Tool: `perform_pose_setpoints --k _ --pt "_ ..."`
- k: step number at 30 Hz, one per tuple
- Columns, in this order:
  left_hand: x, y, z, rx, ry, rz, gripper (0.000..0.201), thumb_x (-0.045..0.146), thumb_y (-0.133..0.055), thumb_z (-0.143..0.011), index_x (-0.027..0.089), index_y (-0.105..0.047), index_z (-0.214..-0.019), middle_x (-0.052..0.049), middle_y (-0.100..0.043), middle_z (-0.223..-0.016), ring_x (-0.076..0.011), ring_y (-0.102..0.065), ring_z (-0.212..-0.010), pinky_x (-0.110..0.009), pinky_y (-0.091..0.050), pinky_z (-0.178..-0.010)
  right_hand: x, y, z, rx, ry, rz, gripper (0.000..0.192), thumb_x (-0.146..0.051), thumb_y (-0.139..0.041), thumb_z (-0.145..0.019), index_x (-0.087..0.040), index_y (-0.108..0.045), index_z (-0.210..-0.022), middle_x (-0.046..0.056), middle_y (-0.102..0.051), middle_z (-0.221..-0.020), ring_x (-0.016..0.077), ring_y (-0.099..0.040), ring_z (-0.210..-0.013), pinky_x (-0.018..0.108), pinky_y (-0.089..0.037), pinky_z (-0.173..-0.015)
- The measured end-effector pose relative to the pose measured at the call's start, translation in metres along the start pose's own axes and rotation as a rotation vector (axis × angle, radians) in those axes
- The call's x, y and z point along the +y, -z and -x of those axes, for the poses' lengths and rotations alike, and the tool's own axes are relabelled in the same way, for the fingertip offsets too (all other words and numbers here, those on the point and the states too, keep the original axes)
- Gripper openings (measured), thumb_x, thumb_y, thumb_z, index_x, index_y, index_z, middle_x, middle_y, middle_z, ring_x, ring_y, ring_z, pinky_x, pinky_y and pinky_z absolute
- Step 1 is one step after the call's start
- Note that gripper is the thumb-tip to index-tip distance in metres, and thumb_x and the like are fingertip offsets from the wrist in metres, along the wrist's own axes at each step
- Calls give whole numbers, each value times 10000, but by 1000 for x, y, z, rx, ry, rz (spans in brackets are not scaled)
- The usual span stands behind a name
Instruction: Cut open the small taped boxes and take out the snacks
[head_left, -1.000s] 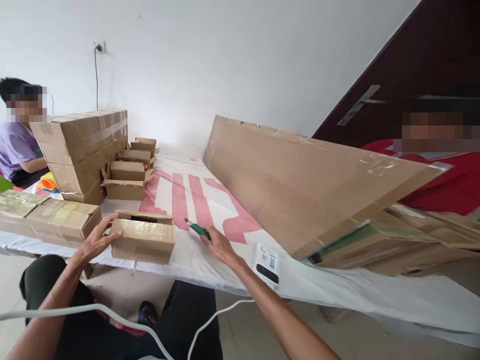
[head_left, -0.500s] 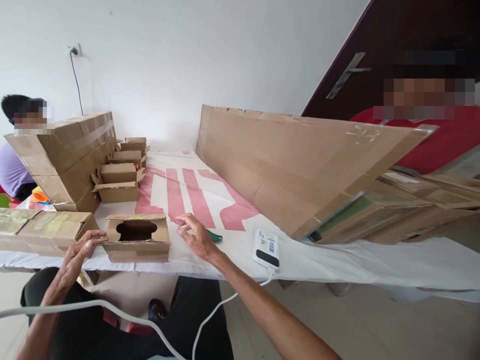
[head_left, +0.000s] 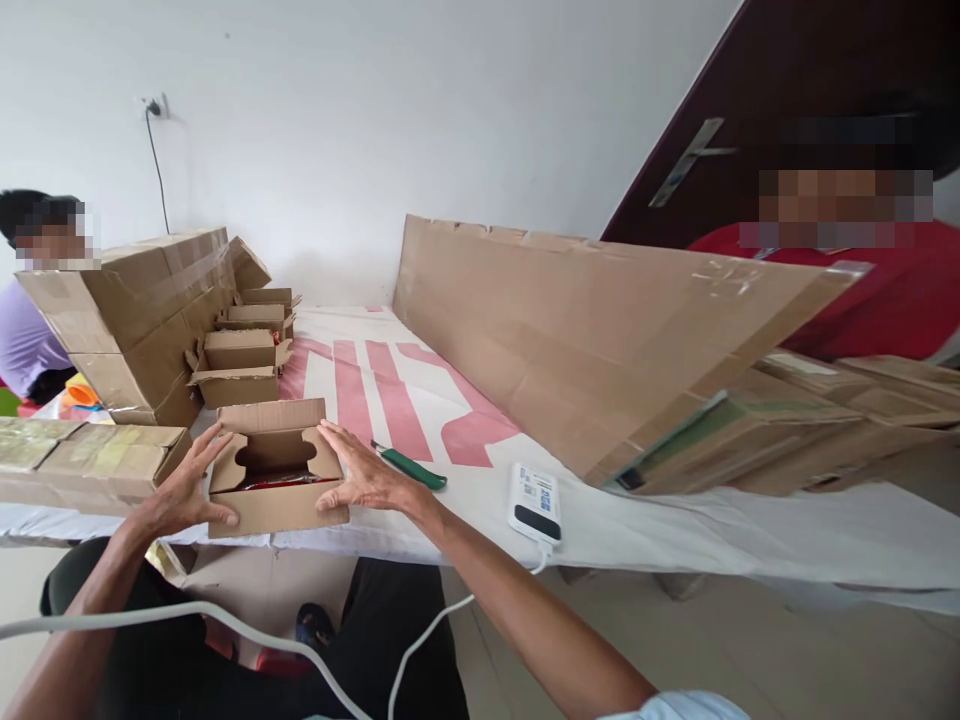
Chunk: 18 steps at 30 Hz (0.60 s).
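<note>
Clasping an open carton (head_left: 279, 512) at the view's eight o'clock, on the counter's (head_left: 480, 515) near edge, with left grip (head_left: 182, 490) spread around its nine-o'clock side, right grip (head_left: 366, 474) likewise at three, beside a green-handled cutter (head_left: 414, 470).

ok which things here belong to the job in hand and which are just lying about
Seems part of the job: open carton between left hand and right hand; green cutter lying nearby.

Probably just lying about: white device; orange item at far left.
</note>
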<state>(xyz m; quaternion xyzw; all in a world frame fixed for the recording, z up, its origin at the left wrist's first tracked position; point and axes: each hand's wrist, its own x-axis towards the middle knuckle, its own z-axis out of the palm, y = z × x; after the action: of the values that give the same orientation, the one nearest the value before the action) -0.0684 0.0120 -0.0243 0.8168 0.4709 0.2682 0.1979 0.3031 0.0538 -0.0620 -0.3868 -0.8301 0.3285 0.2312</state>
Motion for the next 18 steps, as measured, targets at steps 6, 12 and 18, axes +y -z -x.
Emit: perform_pose_setpoints --k 6,12,18 --pt "-18 2 -17 -68 25 -52 1364 635 -1008 -589 286 -357 -1735 -197 -321 -1797 -441 -358 -1642 -590 -361 -1320 2 6 -11 -36 -22 -21 1483 -665 -1003 -623 -297 -162 -1789 169 -148 -1854 395 -115 -1721 585 -193 -1388" --pt "-12 -3 -19 -67 46 -84 1323 579 -990 -614 289 -344 -1732 -148 -464 -1662 -417 -483 -1544 -555 -400 -1300 -5 10 -12 -23 0 56 1438 -600 -1016 -639 -286 -200 -1781 175 -228 -1825 409 -175 -1702 578 -233 -1373" --pt "-4 -8 -12 -55 70 -124 1362 641 -980 -607 270 -309 -1733 -176 -443 -1642 -434 -485 -1524 -563 -416 -1275 -11 9 -13 -8 -6 13 1311 -649 -932 -743 -290 -206 -1774 174 -235 -1825 401 -221 -1693 580 -282 -1357"
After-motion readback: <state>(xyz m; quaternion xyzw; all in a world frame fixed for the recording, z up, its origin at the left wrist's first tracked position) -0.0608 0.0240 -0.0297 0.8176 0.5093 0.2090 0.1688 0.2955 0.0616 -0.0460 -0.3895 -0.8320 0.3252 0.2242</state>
